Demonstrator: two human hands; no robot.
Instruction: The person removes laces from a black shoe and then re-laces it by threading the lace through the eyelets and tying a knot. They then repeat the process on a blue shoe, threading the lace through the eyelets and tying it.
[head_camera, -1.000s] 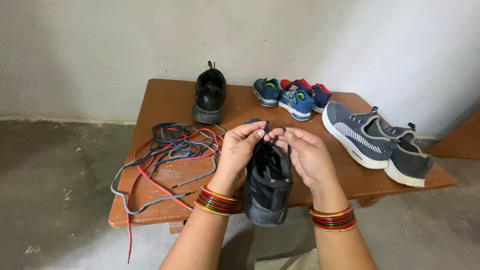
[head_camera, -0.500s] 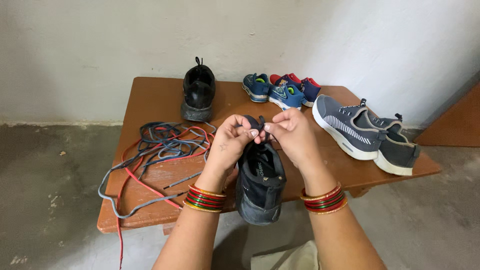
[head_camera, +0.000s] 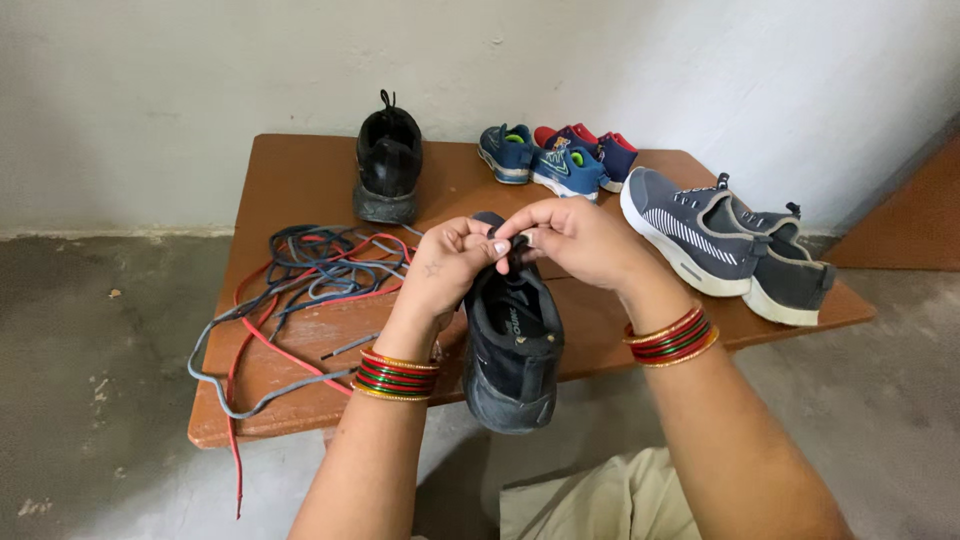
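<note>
Whitewashed walls back a brown wooden desk (head_camera: 300, 180). Over its near edge, both hands, left (head_camera: 445, 270) and right (head_camera: 575, 240), have drawn together since a second ago, fingertips pinched shut on the dark lace (head_camera: 517, 248) atop the black sneaker (head_camera: 510, 340). Loose laces (head_camera: 310, 280) lie left.

**Spare shoes and loose laces**

On the brown table (head_camera: 300, 180): a black shoe (head_camera: 388, 160) at the far edge, small blue shoes (head_camera: 555, 162) beside it, grey sneakers (head_camera: 725, 245) toward the right corner, tangled laces (head_camera: 310, 285) spilling over the left edge.
</note>
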